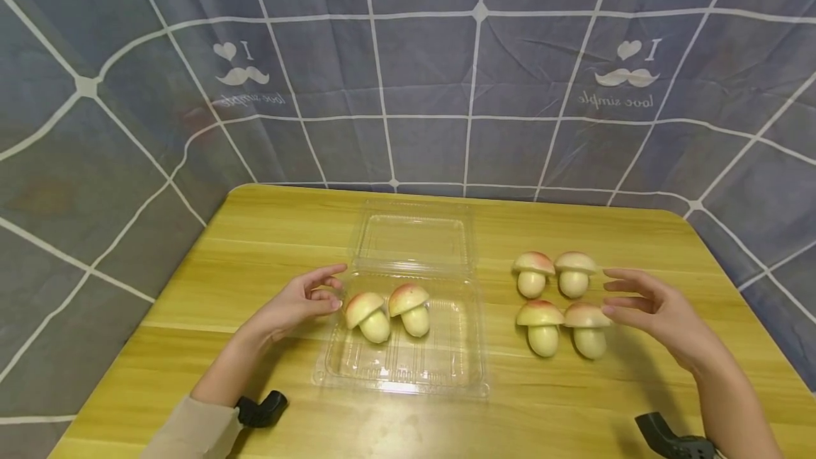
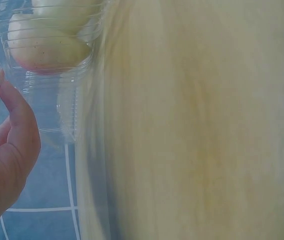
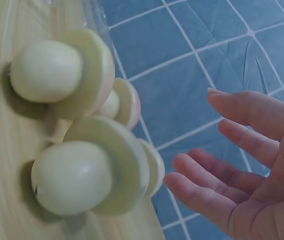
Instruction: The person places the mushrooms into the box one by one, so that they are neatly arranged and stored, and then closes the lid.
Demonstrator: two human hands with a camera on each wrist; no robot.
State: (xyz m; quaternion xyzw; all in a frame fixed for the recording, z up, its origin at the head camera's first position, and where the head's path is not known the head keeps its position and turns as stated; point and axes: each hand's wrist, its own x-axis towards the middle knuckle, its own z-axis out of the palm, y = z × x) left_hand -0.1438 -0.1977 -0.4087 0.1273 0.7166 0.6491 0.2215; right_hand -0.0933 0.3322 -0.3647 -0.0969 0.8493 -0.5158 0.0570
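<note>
A clear plastic clamshell box (image 1: 446, 374) lies unfolded with its lid (image 1: 411, 236) away from me. Two toy mushrooms, a left one (image 1: 375, 326) and another (image 1: 416, 321), sit in its base. My left hand (image 1: 302, 303) is at the box's left edge, loosely bent, thumb and forefinger apart; whether its tips touch the plastic I cannot tell. On the right, several more mushrooms (image 1: 542, 340) stand in two rows on the table. Beside them is my right hand (image 1: 653, 310), fingers extended and spread, with nothing in its grasp; the nearest mushroom (image 3: 71, 177) is close to its fingertips.
The wooden table (image 1: 242, 232) has a rounded far edge. Behind and beside it hangs a grey-blue curtain (image 1: 427, 76) with white grid lines. Black straps or devices (image 1: 263, 409) are worn at both wrists.
</note>
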